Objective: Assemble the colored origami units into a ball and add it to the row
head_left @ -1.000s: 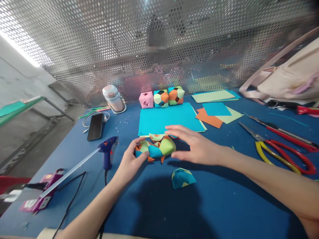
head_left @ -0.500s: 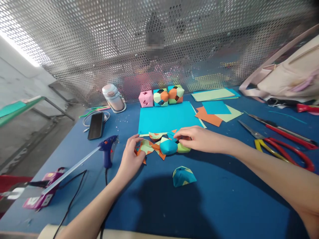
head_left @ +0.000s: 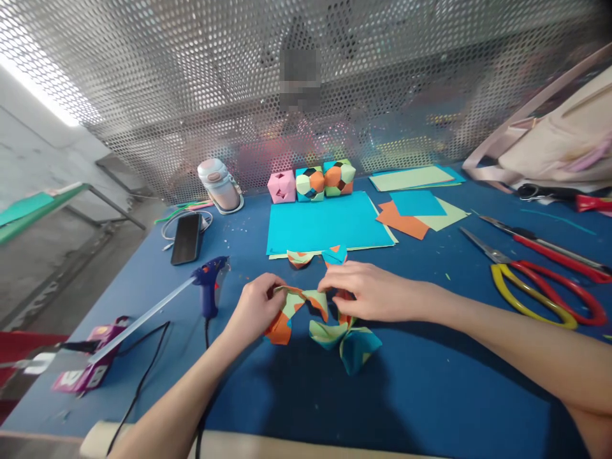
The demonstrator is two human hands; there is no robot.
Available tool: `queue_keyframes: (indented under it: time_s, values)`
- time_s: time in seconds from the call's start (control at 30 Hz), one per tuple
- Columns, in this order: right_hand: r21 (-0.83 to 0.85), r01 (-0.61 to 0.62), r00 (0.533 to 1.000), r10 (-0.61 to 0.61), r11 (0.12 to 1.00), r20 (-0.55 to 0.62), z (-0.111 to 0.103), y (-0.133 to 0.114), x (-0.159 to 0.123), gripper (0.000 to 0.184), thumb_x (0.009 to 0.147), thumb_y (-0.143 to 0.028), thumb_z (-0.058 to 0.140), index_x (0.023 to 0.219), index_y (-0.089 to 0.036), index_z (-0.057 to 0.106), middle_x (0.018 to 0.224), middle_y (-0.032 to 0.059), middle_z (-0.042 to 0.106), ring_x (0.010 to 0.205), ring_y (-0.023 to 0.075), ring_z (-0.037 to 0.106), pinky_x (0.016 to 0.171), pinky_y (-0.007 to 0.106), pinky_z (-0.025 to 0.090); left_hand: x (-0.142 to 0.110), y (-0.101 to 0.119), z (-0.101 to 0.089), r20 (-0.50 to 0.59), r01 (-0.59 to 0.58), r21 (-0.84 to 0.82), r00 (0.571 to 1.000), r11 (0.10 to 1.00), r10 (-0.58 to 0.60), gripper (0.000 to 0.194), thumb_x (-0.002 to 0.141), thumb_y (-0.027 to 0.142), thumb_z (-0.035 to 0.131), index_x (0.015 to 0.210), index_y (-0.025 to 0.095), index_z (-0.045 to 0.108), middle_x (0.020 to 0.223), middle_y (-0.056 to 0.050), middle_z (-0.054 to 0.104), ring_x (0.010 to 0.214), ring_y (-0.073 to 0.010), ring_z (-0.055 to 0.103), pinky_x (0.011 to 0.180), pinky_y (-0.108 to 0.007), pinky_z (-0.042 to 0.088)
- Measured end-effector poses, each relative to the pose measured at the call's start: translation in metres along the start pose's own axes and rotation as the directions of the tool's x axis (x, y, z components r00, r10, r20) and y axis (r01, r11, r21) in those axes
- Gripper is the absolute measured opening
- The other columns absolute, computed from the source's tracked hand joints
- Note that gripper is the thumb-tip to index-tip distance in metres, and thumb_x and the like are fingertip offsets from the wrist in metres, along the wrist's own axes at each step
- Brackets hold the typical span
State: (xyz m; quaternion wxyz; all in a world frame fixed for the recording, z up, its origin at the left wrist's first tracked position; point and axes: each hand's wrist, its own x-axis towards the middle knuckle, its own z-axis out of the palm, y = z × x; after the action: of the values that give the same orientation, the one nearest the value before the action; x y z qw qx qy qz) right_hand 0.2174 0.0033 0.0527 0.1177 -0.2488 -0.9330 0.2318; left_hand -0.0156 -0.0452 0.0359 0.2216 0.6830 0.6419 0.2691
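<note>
Between my hands are folded paper pieces in orange, pale green and blue. My left hand [head_left: 262, 305] is closed, thumb and fingers pinching a green-and-orange folded paper piece [head_left: 292, 306]. Curled over the right side of the cluster, my right hand [head_left: 358, 290] grips an orange-and-green folded paper piece [head_left: 317, 302], its fingertips partly hidden. Below that hand lies a blue-and-green folded paper piece [head_left: 359, 347], touching a pale green one [head_left: 327, 333]. Two small folded pieces, one green-orange [head_left: 299, 258] and one blue-orange [head_left: 335, 255], sit just beyond my hands.
Blue paper sheets [head_left: 320, 223] lie behind, with three paper cubes [head_left: 310, 185] at the mesh panel. Scissors [head_left: 530, 287] and a cutter [head_left: 549, 250] are on the right. To the left are a glue gun [head_left: 208, 290], its cord, a phone [head_left: 186, 238] and a bottle [head_left: 220, 185].
Both hands have come nearer to me and closer together, lifting and shifting the paper pieces. The rounded blue-and-green pieces have changed position and now lie together below my right hand.
</note>
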Motion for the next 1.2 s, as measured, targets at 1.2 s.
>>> queue_keyframes:
  time_s: [1.2]
  values:
    - [-0.221, 0.245, 0.730, -0.330, 0.944, -0.598, 0.005, 0.005, 0.003, 0.014, 0.094, -0.014, 0.044, 0.098, -0.020, 0.056, 0.090, 0.0077, 0.066, 0.087, 0.0192, 0.065, 0.074, 0.032, 0.055, -0.013, 0.000, 0.013, -0.315, -0.441, 0.014, 0.850, 0.897, 0.423, 0.019, 0.077, 0.005, 0.049, 0.087, 0.022, 0.047, 0.095, -0.005, 0.065, 0.087, -0.0153, 0.065, 0.074, -0.026, 0.052]
